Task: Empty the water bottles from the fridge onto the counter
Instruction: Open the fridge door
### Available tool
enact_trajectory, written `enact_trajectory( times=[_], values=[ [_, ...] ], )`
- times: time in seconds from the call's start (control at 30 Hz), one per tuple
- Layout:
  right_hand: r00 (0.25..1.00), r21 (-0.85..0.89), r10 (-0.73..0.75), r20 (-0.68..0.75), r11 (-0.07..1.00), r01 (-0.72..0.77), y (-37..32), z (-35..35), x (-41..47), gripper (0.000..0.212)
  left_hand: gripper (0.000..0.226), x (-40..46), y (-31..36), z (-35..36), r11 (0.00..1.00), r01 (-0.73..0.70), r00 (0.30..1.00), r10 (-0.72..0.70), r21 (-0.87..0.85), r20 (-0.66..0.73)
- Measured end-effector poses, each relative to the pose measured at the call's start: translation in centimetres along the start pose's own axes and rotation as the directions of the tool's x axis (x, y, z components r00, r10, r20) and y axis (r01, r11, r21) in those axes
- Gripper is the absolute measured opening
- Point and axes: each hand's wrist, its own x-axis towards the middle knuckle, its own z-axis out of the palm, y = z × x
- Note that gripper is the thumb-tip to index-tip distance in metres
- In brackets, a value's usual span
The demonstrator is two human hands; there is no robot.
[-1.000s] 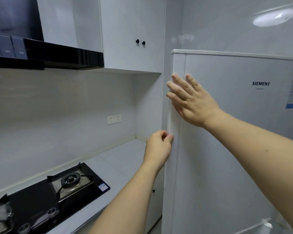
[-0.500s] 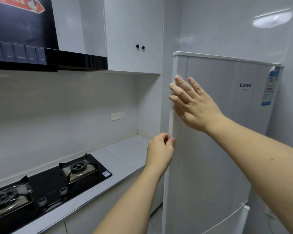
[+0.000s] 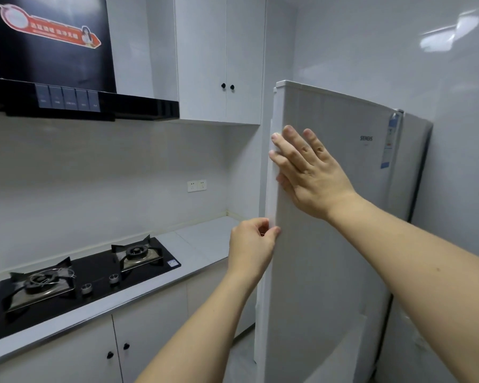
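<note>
Black gas hob (image 3: 78, 275) under range hood (image 3: 67, 78), wall cab (image 3: 221, 59) beside, outlets (image 3: 196, 186).

One fridge (image 3: 329, 244) is standing in view. Two hands are showing: the left hand (image 3: 250, 248) and the right hand (image 3: 310, 172). One hob (image 3: 75, 283) is carrying two burners and two knobs. One range hood (image 3: 67, 78) is hanging above. One double wall socket (image 3: 196, 185) is showing.
</note>
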Motion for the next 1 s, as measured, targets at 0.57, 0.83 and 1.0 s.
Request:
enact_trajectory(
  times=[0.57, 0.83, 1.0],
  values=[
    [0.994, 0.02, 0.071, 0.081, 0.997, -0.073, 6.3, -11.9, -8.9, 0.048, 0.018, -10.0, 10.2, 6.4, 0.999, -0.003, 1.0, 0.004, 0.035, -0.01],
    [0.981, -0.064, 0.133, 0.138, 0.99, -0.125, 8.5, -15.6, -12.2, 0.05, 0.022, -12.8, 13.4, 9.1, 0.998, -0.035, 0.998, 0.032, 0.056, 0.057],
    [0.977, -0.137, 0.154, 0.145, 0.981, -0.135, 8.5, -17.4, -12.7, 0.052, 0.015, -13.5, 14.2, 9.4, 0.999, -0.025, 0.99, 0.021, 0.026, 0.139]
  ],
)
